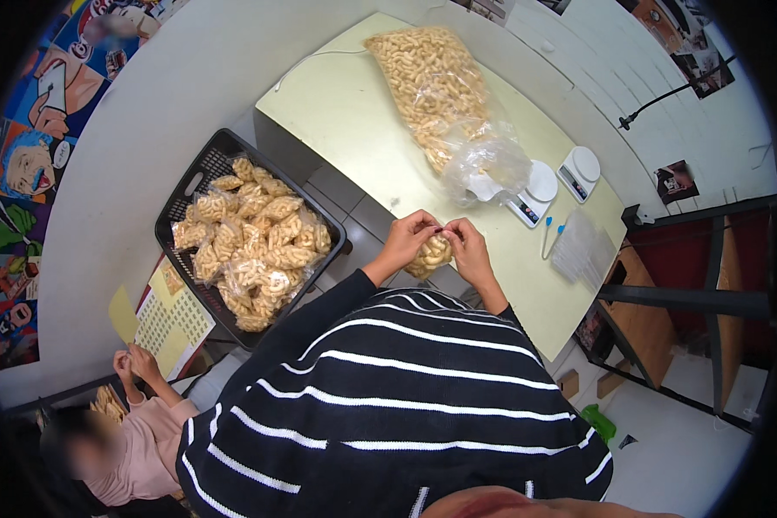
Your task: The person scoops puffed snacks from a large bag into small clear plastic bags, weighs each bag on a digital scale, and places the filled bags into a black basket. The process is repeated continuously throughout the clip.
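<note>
You hold a small clear bag [432,257] of pale, curled puffed snacks in front of your striped top [406,380], at the near edge of the pale yellow table [337,99]; whether the bag touches the table, you cannot tell from here. The fingers of your left hand [408,239] grasp the gathered top of the bag from one side, and those of your right hand [469,252] pinch it from the other, with the fingertips of both hands close together. Ahead of you a large clear sack [432,86] of the same snacks lies on the table, its crumpled mouth turned toward you. Just beside that mouth sits a white scale [535,194], with a second scale [580,172] near it, and closer to you to the right lies a stack of flat clear bags [580,250]. To your left, a black crate [205,155] holds a heap of filled bags [255,233]. Beyond it, at the lower left, a co-worker [142,445] in pink sits near a label sheet [174,321], hands together.
</note>
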The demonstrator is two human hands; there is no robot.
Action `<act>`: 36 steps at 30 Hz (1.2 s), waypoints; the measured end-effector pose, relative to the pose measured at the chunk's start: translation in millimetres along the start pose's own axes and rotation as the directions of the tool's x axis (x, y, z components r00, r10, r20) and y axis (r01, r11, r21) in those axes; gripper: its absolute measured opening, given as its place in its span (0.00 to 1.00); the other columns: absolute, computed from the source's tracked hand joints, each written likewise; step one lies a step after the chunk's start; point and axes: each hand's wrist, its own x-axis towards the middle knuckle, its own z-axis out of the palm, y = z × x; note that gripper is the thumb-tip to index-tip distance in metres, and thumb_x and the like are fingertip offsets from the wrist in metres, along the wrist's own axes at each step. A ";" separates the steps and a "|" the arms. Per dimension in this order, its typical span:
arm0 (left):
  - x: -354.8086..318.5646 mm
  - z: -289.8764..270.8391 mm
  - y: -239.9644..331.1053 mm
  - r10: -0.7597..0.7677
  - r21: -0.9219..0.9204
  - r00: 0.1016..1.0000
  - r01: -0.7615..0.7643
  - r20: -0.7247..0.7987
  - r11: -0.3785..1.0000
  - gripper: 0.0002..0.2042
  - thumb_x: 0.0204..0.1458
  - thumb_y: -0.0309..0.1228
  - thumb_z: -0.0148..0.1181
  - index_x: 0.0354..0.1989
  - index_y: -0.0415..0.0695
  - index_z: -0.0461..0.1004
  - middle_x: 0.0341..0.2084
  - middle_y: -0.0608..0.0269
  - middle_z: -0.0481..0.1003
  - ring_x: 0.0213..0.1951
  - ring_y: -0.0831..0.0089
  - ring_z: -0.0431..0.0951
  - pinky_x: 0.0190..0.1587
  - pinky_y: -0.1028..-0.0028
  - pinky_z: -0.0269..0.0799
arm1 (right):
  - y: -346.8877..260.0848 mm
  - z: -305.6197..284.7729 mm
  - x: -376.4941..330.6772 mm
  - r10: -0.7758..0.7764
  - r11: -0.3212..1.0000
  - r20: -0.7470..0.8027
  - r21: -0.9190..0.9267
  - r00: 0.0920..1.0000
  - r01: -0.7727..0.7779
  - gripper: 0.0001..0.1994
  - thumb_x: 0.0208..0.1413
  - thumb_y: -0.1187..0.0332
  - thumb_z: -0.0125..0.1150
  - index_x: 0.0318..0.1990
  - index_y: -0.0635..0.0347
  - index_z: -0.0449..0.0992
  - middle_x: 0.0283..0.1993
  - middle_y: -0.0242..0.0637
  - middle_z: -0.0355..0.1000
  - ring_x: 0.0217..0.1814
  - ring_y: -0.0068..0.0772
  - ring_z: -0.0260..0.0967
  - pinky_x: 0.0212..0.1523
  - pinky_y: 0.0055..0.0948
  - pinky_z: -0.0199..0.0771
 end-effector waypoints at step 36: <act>-43.1 -84.8 28.1 0.011 0.000 0.976 -0.011 0.215 1.000 0.03 0.50 0.22 0.62 0.32 0.35 0.79 0.24 0.62 0.80 0.28 0.82 0.75 0.32 0.79 0.71 | -71.7 63.5 -69.7 0.145 0.984 -0.223 -0.068 0.964 -0.164 0.06 0.55 0.72 0.59 0.36 0.66 0.73 0.33 0.42 0.71 0.34 0.35 0.69 0.39 0.29 0.68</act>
